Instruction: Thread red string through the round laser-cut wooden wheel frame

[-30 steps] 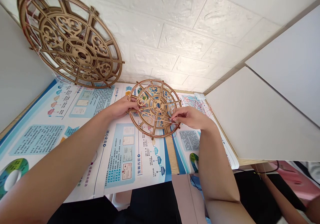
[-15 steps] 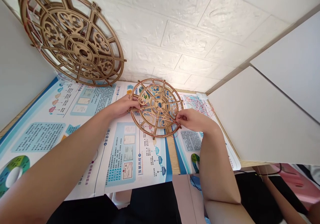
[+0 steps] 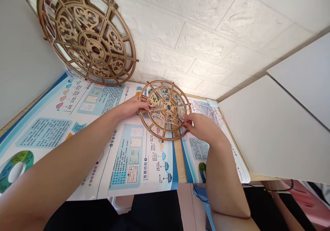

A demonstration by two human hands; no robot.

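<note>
A round bronze-coloured openwork frame [image 3: 168,107] with spokes and scroll ornaments is held tilted over the table. My left hand [image 3: 134,106] grips its left rim, thumb on the near face and the other fingers hidden behind. At the lower right rim, my right hand [image 3: 194,123] is closed, thumb and forefinger pinching thin wire. Pale and reddish wire [image 3: 161,116] runs across the frame's face between the two hands. More copper-coloured wire follows the lower rim.
Larger round bronze frames [image 3: 96,50] lean together against the white brick-patterned wall [image 3: 206,42]. Tangled red and white wire [image 3: 210,112] lies at the right. Printed posters [image 3: 90,121] cover the table. A white panel [image 3: 273,131] borders the right side; another person's arm [image 3: 288,203] shows beyond it.
The camera view has shifted slightly, moving the scene mostly rightward in the picture. Both hands keep about the same places on the round frame, with the right still pinching the wire.
</note>
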